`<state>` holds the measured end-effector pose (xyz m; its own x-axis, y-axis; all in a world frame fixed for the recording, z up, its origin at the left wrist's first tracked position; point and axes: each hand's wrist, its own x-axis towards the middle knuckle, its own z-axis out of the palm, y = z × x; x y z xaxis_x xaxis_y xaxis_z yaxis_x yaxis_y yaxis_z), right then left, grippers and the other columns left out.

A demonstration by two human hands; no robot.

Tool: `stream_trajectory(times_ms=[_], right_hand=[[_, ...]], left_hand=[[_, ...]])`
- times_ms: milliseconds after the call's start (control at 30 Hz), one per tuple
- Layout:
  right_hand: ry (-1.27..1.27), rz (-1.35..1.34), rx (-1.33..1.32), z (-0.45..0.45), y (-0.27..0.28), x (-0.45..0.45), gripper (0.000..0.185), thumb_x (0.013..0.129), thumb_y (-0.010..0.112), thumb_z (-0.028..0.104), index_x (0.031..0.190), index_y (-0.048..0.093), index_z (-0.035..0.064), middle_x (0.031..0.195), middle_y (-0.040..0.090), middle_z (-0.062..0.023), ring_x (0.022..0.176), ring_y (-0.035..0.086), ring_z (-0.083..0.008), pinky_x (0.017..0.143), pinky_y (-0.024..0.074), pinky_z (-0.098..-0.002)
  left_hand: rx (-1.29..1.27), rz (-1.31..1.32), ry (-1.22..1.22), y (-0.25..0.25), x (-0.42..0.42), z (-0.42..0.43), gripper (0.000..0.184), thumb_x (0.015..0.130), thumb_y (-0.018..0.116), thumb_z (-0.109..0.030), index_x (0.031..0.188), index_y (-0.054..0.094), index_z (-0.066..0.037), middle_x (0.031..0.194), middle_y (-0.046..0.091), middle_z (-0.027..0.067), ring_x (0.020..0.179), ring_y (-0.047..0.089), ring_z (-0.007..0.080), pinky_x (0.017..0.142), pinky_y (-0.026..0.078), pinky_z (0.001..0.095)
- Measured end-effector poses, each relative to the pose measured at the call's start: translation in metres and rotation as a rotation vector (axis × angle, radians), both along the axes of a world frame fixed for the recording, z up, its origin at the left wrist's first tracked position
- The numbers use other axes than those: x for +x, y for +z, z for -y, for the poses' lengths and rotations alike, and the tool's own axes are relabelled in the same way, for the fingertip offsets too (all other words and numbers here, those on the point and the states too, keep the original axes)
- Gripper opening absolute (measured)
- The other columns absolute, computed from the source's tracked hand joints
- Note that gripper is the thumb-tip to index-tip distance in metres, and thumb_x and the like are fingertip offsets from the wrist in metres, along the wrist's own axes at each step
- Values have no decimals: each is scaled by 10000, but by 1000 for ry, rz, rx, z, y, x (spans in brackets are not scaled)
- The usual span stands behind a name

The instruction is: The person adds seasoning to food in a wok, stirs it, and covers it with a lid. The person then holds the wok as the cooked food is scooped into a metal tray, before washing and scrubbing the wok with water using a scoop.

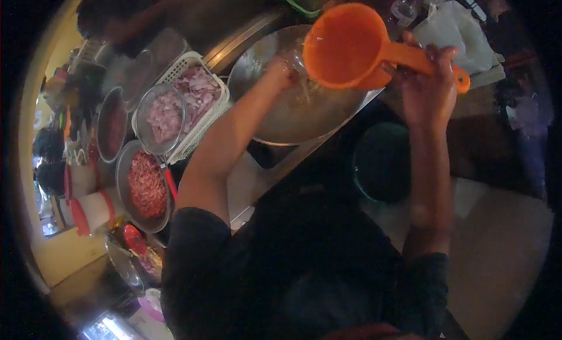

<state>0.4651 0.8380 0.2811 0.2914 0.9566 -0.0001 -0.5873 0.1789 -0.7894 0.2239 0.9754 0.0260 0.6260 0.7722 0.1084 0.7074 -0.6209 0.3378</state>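
My right hand (432, 85) is closed around the handle of an orange water dipper (345, 44). The dipper is tilted over a large metal wok (263, 120), its bowl covering part of the far rim. Inside the wok, my left hand (285, 72) is low beside the dipper's lip. Its fingers are blurred and partly hidden by something shiny, perhaps water. Brownish bits (304, 94) show on the wok's surface near that hand.
Left of the wok, a white basket (202, 126) holds pale sliced meat, with a strainer (161, 120) of meat over it. A bowl (123, 182) of red minced meat is nearer. A dark round container (383, 161) stands at right, below a white plastic bag (453, 32).
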Motion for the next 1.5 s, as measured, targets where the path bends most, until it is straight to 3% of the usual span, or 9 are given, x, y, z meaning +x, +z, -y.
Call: stream_trajectory(times_ms=[133,333,700,800,900,1000,1100,1367,1500], right_hand=[[41,25,88,-32,3,-16,363,869,508,450,879,498,87,1091,551,-208,1053,512,-362,795,456,-579],[-121,50,302,-29,23,-55,403,894,507,405,1026,488,24,919,550,-155,833,592,-268,747,495,-408],[-100,136,26,-35,17,-24,247,909,466,353,862,467,110,1025,567,-138,1117,487,-353,795,446,-609],[-114,164,26,-33,17,-17,233,910,467,344,852,470,118,1004,566,-123,1125,486,-343,815,435,-609],[-20,172,69,-27,17,-4,239,912,466,346,848,471,116,1018,565,-123,1135,484,-323,824,433,-604],[-34,217,225,-36,2,14,530,885,452,503,1171,352,68,1014,514,-167,903,568,-304,778,496,-465],[-139,186,73,-30,17,2,271,913,458,375,842,474,113,1082,564,-151,1136,485,-311,829,444,-579],[-43,271,74,-34,3,-14,323,919,436,375,1020,523,81,1158,546,-179,1062,527,-333,827,464,-541],[29,174,107,-39,-7,-15,279,865,521,330,971,596,83,1203,516,-192,1063,517,-379,897,391,-599]], left_hand=[[-1027,1203,852,30,-5,-18,362,820,554,-169,1165,528,-63,908,630,117,810,599,208,645,487,415],[-739,700,278,-9,-45,-4,455,789,600,-209,1208,499,-62,1037,587,134,947,554,238,801,428,389],[-280,476,63,-43,-6,1,717,665,743,-267,1277,440,-50,1159,547,166,1087,517,280,978,364,364],[-453,-379,127,-19,-9,-14,809,594,789,-282,1290,431,-76,1187,526,172,1040,546,298,915,423,367],[-306,14,54,-20,-17,-14,337,873,505,-263,1087,513,-2,704,627,151,567,620,251,592,520,389],[-941,-28,426,4,-6,1,666,605,761,-341,1209,539,-168,1153,561,130,965,586,268,765,504,383],[-56,-474,28,-18,-2,5,560,624,725,-322,1155,587,-208,985,638,91,904,607,207,747,503,384],[-277,236,209,-15,17,20,223,761,537,-208,875,677,-76,863,657,114,828,630,271,705,493,460],[-133,-22,344,12,15,40,209,764,524,-167,853,677,-54,886,651,162,799,638,301,667,506,458]])
